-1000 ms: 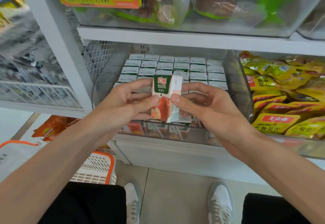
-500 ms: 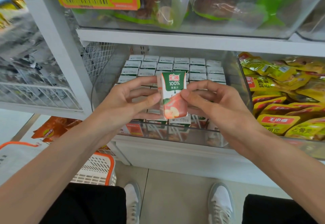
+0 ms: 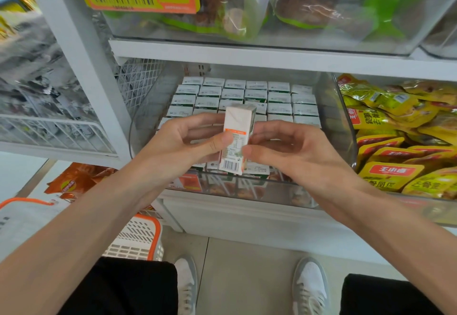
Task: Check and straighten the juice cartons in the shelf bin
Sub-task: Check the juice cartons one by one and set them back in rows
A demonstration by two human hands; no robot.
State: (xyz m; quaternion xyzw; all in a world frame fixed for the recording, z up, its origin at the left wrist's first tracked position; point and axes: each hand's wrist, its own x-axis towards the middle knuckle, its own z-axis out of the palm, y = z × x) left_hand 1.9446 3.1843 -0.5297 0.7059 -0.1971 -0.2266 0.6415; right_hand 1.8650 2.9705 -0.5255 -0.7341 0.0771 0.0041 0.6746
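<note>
1. The left hand (image 3: 183, 141) pinches a juice carton (image 3: 237, 126), with its thumb pressed on the near left edge and its fingers curled round behind.
2. The right hand (image 3: 294, 151) grips the same carton from the other side, with its thumb tip on the lower right edge and its fingers curled behind.
3. The carton is held above the front of the shelf bin (image 3: 331, 117), clear of the ones packed below. Its long axis is nearly upright, with the top leaning slightly right. A narrow printed side faces the camera, with the barcode at the bottom end.
4. Below and behind it, the stocked cartons (image 3: 279, 97) stand upright in tidy rows inside the clear bin, pale tops facing up. More show through the front wall.
5. Just right of the bin lie yellow snack packs (image 3: 395, 141) in a neighbouring bin.
6. On the floor at lower left stands a white basket (image 3: 138, 238) with an orange rim.
</note>
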